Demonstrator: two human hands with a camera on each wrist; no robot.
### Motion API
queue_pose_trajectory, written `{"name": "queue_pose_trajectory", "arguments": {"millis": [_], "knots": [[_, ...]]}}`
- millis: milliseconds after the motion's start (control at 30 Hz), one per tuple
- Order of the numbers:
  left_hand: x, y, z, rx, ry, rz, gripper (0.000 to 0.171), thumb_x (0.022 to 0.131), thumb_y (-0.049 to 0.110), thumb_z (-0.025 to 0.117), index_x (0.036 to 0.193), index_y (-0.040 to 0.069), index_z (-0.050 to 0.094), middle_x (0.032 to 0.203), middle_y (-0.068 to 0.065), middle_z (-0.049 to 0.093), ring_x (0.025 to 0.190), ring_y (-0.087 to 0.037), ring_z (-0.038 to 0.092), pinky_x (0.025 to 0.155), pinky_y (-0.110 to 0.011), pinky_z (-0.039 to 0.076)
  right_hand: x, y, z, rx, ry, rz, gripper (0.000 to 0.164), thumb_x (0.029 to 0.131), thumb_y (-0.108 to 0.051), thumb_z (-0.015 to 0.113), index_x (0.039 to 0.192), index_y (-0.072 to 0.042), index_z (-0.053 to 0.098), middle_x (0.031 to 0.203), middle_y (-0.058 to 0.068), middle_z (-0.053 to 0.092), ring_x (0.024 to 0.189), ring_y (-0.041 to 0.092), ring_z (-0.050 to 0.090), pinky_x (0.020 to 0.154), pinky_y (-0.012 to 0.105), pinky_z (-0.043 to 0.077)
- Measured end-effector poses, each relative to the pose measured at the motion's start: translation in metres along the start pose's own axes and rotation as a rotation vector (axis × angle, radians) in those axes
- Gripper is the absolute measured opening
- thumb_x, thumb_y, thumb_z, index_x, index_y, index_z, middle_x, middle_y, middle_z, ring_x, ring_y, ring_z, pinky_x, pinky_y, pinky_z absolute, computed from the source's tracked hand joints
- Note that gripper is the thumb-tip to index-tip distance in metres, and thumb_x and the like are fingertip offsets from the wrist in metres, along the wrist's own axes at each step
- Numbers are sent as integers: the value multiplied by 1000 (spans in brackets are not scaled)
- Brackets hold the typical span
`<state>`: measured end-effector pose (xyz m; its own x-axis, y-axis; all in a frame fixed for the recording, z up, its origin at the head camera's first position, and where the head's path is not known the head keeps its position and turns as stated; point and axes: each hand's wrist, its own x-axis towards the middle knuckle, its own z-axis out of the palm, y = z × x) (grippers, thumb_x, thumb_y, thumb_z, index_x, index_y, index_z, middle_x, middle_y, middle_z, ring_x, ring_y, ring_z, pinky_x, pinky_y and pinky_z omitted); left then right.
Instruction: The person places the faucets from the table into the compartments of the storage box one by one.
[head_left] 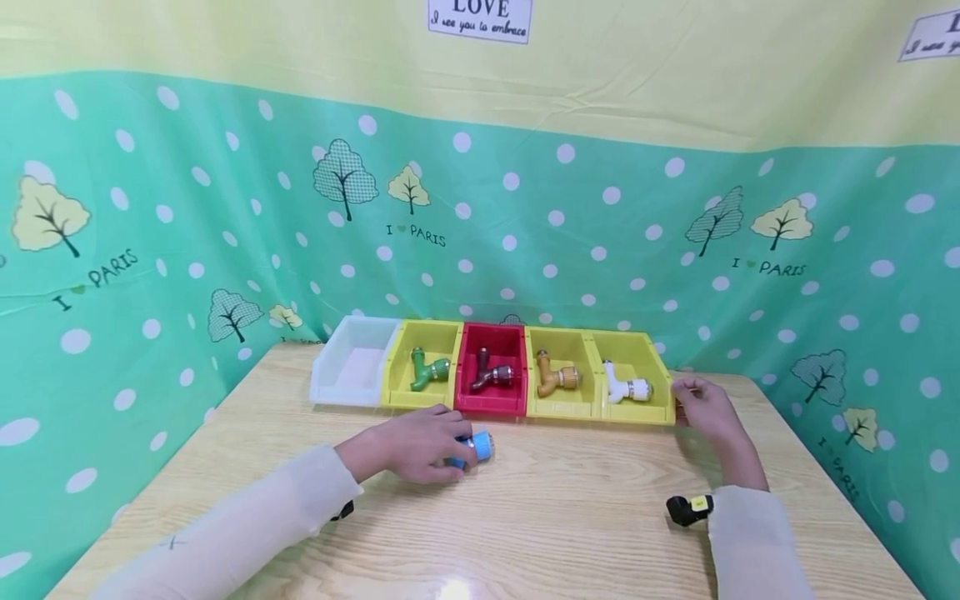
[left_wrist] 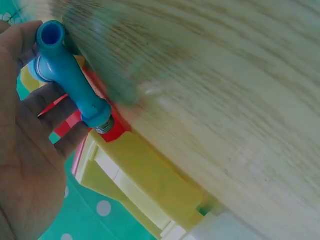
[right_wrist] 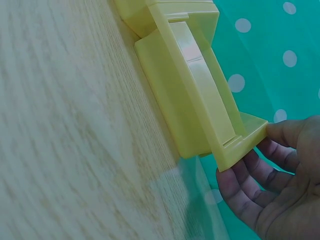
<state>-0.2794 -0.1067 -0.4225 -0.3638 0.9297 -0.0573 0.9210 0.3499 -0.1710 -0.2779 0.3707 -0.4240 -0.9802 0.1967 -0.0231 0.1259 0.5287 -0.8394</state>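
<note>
My left hand (head_left: 427, 443) holds a blue plastic tap (left_wrist: 75, 75) between thumb and fingers, low over the table in front of the red bin (head_left: 491, 403). The tap's open spout and threaded end show in the left wrist view; in the head view the fingers hide much of it. At the right end of the bin row, my right hand (head_left: 708, 407) grips the outer side of the last yellow bin (right_wrist: 200, 95), thumb at its rim and fingers along the wall. A white tap (head_left: 626, 385) lies in that bin.
Left along the row, another yellow bin (head_left: 562, 407) holds an orange-brown tap (head_left: 557, 377), the red bin a dark brown tap (head_left: 491, 372), and a further yellow bin a green tap (head_left: 429, 371). A translucent white bin (head_left: 330, 392) ends the row. A patterned curtain (head_left: 480, 217) hangs behind.
</note>
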Motion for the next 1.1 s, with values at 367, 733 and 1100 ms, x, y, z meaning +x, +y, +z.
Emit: {"name": "queue_pose_trajectory", "arguments": {"millis": [367,733,1100], "knots": [[-4,5,-12,52,69,51,24,105,46,51,123,39,64,121,3,56,111,-17,47,100,-42,43,1,1,-1,-2,6,5,45,113,-32,34,131,7,47,132,28,51,107,34,62,83,38,60],[-20,-8,-26,82,99,38,22,104,42,54,121,36,65,121,1,57,113,-19,49,104,-43,43,0,0,0,-10,0,10,45,113,-32,34,131,8,47,132,29,51,108,34,63,83,39,60],[-47,-36,-35,83,170,-13,15,100,37,61,113,33,66,118,0,59,108,-20,51,98,-43,47,2,1,-1,6,-9,22,47,113,-31,33,136,8,45,134,28,50,110,36,61,87,42,59]]}}
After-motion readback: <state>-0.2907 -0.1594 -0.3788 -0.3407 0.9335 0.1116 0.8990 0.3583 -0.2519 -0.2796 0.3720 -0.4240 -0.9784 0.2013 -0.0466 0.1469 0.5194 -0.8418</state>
